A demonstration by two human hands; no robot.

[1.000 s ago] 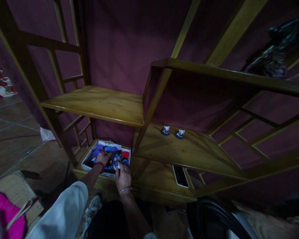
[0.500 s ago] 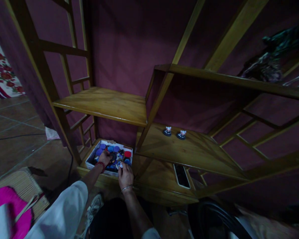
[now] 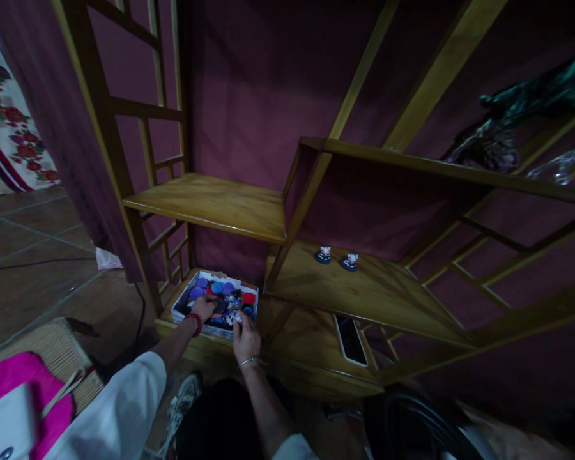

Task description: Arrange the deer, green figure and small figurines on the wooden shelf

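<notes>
Head view: two figurines (image 3: 324, 255) stand near the shelf's (image 3: 364, 294) back edge; over the box (image 3: 216, 331), left hand (image 3: 202, 308) grips a dark disc (image 3: 220, 306), right hand (image 3: 247, 339) a whitish piece (image 3: 238, 317).

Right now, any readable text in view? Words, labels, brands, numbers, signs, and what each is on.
No text is readable.
Box: any print on its outer side is too small and dark to read.
White object, lower left: dark round mark, no legible lettering.
Left figurine, right figurine: any base markings too small.
</notes>
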